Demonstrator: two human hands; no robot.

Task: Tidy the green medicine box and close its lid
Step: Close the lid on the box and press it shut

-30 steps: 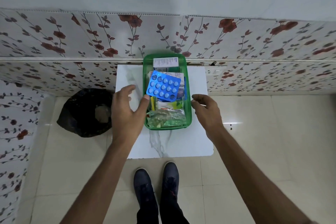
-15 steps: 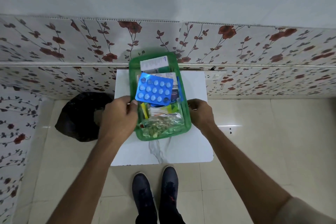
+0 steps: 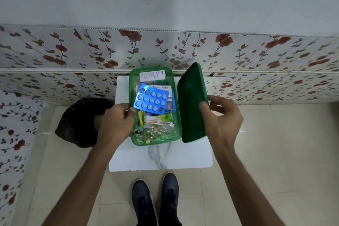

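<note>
The green medicine box (image 3: 132, 86) stands open on a small white marble-patterned table (image 3: 161, 158). It holds a blue blister pack (image 3: 151, 100), a white carton (image 3: 152, 75) at the far end, sachets and a clear bag of pills (image 3: 156, 132) at the near end. My left hand (image 3: 117, 123) grips the box's left wall, thumb inside by the blister pack. My right hand (image 3: 222, 121) holds the dark green lid (image 3: 191, 102) tilted up on edge beside the box's right side.
A black plastic bag (image 3: 80, 121) lies on the floor left of the table. A floral-tiled wall (image 3: 91, 51) runs right behind the table. My two dark shoes (image 3: 156, 198) stand on the beige floor tiles just in front of it.
The green lid has appeared in my right hand beside the box, where that hand earlier touched the box's right side. My left hand stays on the left wall; the box shifted slightly.
</note>
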